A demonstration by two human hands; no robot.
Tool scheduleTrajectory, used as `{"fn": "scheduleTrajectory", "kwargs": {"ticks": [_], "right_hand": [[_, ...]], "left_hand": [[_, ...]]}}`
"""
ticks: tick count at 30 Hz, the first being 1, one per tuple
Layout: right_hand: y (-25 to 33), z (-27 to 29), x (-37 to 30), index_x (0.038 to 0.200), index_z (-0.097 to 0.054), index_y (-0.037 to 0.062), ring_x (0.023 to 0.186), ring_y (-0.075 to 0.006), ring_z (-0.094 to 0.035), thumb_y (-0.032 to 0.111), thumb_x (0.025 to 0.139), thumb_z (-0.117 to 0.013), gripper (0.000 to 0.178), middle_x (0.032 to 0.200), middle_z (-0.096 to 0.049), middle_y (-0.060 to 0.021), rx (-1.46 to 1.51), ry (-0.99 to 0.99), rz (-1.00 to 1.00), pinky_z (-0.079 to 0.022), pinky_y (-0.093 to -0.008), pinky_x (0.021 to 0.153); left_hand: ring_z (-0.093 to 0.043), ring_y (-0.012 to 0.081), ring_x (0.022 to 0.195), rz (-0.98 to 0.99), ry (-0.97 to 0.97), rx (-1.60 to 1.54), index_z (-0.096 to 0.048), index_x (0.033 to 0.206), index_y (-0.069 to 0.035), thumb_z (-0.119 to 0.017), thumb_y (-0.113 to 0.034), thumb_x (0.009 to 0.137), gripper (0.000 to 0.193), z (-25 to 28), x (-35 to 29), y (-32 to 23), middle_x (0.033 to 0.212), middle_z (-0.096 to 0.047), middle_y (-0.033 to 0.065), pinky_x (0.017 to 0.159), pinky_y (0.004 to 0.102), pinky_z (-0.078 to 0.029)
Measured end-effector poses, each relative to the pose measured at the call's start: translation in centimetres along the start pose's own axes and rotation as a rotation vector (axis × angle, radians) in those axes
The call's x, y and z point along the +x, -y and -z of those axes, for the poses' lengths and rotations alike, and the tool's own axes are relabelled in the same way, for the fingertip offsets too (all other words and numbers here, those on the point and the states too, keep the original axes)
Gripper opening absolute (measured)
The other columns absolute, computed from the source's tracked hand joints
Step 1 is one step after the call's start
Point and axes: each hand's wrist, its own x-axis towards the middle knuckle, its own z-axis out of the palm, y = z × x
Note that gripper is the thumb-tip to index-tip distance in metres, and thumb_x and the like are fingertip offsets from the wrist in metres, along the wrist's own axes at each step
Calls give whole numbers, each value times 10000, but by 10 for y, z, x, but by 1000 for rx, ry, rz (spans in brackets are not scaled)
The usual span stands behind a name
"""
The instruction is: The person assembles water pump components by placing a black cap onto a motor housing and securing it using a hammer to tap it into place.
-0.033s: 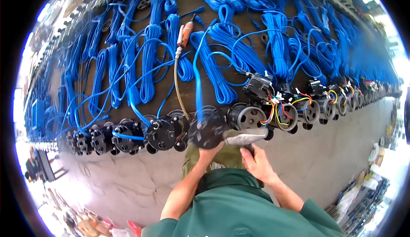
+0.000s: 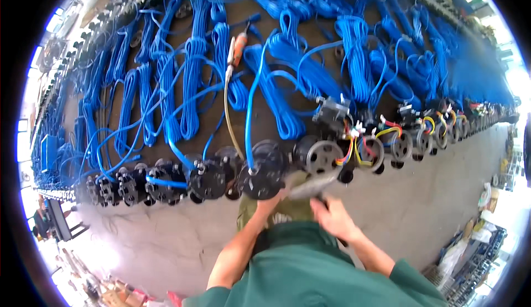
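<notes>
My left hand [image 2: 270, 203] is closed at the lower edge of a black round housing [image 2: 261, 178], its fingers partly hidden beneath it. A thick blue cable [image 2: 250, 124] runs from the housing up among the coils. Closed around a dark handle, my right hand [image 2: 335, 218] holds a mallet-like tool with a long silvery-grey head [image 2: 312, 187]. That head is blurred and lies just right of my left hand, near the housing's lower right side. Further right sits an open grey round housing [image 2: 324, 159].
Tied blue cable coils [image 2: 191, 86] cover the dark bench. An orange-handled air tool [image 2: 239, 47] with a thin hose lies among them. More black housings [image 2: 207, 181] line the front edge to the left; open ones with coloured wires [image 2: 399, 144] stand right.
The black housing and its cable sit slightly further left and lower, and the housing is less blurred. The grey tool head has dropped and tilted, its right end higher.
</notes>
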Motion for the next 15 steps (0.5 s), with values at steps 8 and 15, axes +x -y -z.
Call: {"fn": "scheduleTrajectory", "kwargs": {"ticks": [8,15], "right_hand": [[13,38,-13,989,-510,59,536,-60,-395,407,1109,-558,371,691,-457,27,90,-44,99,-357,-248,473],[15,33,-13,984,-511,56,532,-68,-424,383,1095,-592,355,682,-471,23,211,-19,-51,-384,-254,479]], "left_hand": [[-653,334,1182,120,172,30,-696,1295,-173,-808,-382,838,515,-3,3,-3,1252,-705,77,1026,481,-515],[-644,318,1232,216,130,-290,-647,1360,-136,-884,-307,788,642,1,-6,11,1305,-688,94,1063,461,-504]]}}
